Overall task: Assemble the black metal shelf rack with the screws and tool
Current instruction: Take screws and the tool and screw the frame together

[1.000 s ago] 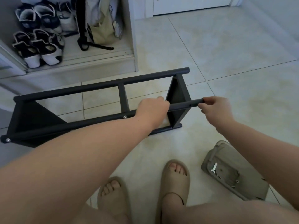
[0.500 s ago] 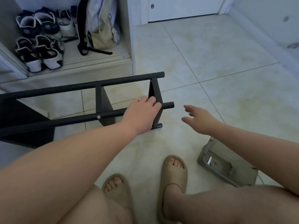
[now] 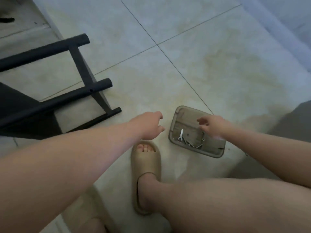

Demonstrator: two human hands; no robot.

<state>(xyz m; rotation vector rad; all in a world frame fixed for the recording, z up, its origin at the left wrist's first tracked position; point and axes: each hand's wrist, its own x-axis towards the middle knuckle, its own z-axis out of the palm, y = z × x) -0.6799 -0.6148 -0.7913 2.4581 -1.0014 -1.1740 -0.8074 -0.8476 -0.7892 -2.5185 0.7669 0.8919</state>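
rack [image 3: 80,91] on floor, far left | left hand [image 3: 148,126] loose, empty, between rack and tray [image 3: 185,118] | right hand [image 3: 215,126] spread, empty, over tray | wrench [image 3: 180,135], screws [image 3: 193,144] in tray

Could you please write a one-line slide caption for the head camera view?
The right hand reaches over the tray holding a wrench and screws; left hand hovers open near the black rack.

Tray [image 3: 184,117]: grey-brown, flat on the tiled floor [image 3: 218,64].
Wrench [image 3: 180,135]: small, silver, inside the tray, beside a few screws [image 3: 193,145].
Right hand [image 3: 214,126]: over the tray, fingers loosely spread, empty.
Left hand [image 3: 148,126]: just left of the tray, empty.
Rack [image 3: 79,63]: black, well left of the tray.
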